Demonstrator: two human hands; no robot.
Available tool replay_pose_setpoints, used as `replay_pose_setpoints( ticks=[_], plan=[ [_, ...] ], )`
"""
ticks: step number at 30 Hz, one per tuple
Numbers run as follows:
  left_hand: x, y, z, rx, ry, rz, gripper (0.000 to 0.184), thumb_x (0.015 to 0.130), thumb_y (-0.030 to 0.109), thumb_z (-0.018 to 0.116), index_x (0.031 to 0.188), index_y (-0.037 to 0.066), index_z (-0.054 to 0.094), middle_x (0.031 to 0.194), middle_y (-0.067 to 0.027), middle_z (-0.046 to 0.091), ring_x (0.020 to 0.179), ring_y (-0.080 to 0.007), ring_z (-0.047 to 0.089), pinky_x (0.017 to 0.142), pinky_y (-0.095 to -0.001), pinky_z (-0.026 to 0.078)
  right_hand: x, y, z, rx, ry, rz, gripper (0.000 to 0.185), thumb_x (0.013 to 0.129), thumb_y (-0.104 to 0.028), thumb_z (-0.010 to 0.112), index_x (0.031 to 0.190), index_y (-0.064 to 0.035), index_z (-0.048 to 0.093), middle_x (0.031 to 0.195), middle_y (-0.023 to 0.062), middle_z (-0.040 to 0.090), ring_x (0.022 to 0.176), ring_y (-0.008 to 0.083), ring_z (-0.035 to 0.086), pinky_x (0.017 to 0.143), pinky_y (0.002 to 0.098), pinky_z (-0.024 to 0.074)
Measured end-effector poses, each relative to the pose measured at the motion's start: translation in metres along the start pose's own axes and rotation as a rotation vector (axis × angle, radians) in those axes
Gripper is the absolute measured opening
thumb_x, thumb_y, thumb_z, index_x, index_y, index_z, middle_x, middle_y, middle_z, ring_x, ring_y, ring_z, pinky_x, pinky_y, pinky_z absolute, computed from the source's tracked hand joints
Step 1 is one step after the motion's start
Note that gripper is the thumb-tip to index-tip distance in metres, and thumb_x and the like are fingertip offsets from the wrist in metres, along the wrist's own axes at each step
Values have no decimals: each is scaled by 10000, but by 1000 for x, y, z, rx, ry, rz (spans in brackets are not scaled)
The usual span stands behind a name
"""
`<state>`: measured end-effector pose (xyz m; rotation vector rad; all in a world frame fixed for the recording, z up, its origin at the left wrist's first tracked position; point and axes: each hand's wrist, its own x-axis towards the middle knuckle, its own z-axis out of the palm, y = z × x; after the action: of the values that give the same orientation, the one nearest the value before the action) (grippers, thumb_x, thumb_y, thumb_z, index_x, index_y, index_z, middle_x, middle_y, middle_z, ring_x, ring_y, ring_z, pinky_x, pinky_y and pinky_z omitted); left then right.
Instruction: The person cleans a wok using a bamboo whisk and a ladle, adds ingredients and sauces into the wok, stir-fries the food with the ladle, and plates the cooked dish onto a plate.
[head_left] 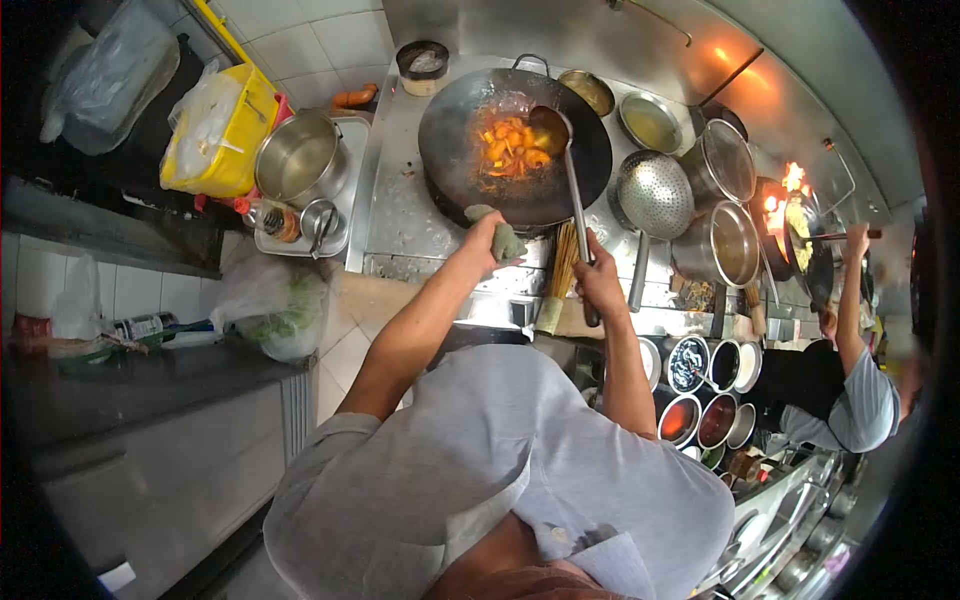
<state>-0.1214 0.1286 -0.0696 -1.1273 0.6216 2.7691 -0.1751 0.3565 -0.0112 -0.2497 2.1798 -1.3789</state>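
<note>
A large dark wok (450,150) sits on the stove, with orange food pieces (512,145) in steaming liquid at its middle. My left hand (487,243) is closed on a grey-green cloth (508,245) at the wok's near edge. Wrapped round the long handle of a ladle (573,180) is my right hand (600,280). The ladle's bowl rests in the wok, at the right side of the food. Between my hands a bamboo brush (562,270) stands against the stove front.
A perforated strainer (655,193) and metal pots (735,240) stand right of the wok. Sauce containers (717,420) are at the lower right. On the left are a steel pot (300,155) and yellow crate (215,130). A co-worker (850,400) holds a flaming wok (815,250) at far right.
</note>
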Motion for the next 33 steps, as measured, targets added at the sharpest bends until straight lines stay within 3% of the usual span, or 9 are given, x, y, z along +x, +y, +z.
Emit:
replay_pose_setpoints(
  ticks=[2, 8, 12, 14, 18, 25, 28, 30, 33],
  plan=[
    [-5, 0, 7, 3, 243, -83, 168, 793, 54, 580, 671, 107, 478, 696, -79, 544, 544, -266, 534, 552, -452, 519, 10, -1, -14, 104, -91, 35, 729, 887, -28, 532, 1561, -68, 259, 625, 8, 523, 438, 117, 474, 411, 301, 440],
    [45, -11, -34, -73, -35, 76, 134, 792, 66, 588, 712, 113, 490, 697, -70, 535, 573, -273, 563, 575, -442, 546, 93, 28, -3, -304, 124, -416, 733, 862, -41, 559, 1549, -79, 304, 686, 55, 603, 487, 138, 523, 464, 329, 442],
    [40, -9, -24, -40, 122, 80, 122, 804, 79, 587, 726, 113, 500, 703, -62, 541, 580, -252, 574, 545, -425, 538, 81, -6, -11, -319, -132, -176, 739, 847, -58, 562, 1545, -156, 340, 820, 153, 672, 571, 202, 600, 557, 358, 497],
    [46, -10, -30, -54, 134, 95, 120, 807, 82, 588, 727, 112, 503, 706, -59, 544, 574, -245, 574, 532, -419, 532, 68, -5, -35, -751, -197, -506, 780, 826, -52, 554, 1553, -189, 304, 1159, 291, 656, 977, 392, 688, 786, 426, 544],
    [67, -16, -45, -46, 52, 146, 104, 808, 91, 586, 745, 113, 507, 683, -57, 537, 548, -235, 568, 507, -403, 523, -2, -47, -45, -1359, -141, -254, 791, 836, -74, 564, 1555, -257, 290, 1024, 282, 679, 899, 414, 680, 815, 464, 529],
    [-48, -11, 13, -16, 58, 44, 74, 782, 120, 600, 762, 127, 529, 677, -61, 536, 586, -230, 574, 544, -418, 522, -85, -51, -104, -683, -341, -422, 754, 818, -51, 554, 1529, -214, 361, 943, 253, 683, 816, 418, 673, 808, 450, 529],
    [-23, -25, -13, 67, 111, 27, 67, 806, 175, 602, 824, 122, 565, 722, -59, 562, 632, -248, 594, 603, -446, 533, -79, -60, -82, -807, -314, -114, 812, 782, -29, 582, 1538, -203, 340, 1077, 294, 660, 1004, 383, 671, 940, 398, 502],
    [4, -54, -47, 68, 68, 217, 127, 836, 217, 618, 894, 105, 604, 781, -60, 592, 694, -261, 623, 641, -459, 545, -70, -58, -64, -834, -265, -75, 812, 781, -21, 570, 1537, -199, 334, 1002, 305, 660, 956, 412, 673, 901, 447, 521],
    [-18, -107, -81, 341, 223, 85, 234, 907, 175, 584, 1135, 120, 584, 1024, -67, 611, 894, -246, 634, 727, -452, 563, -55, -43, -59, -988, -57, -278, 810, 784, -11, 536, 1538, -225, 328, 813, 293, 659, 786, 468, 655, 754, 542, 495]
  ],
)
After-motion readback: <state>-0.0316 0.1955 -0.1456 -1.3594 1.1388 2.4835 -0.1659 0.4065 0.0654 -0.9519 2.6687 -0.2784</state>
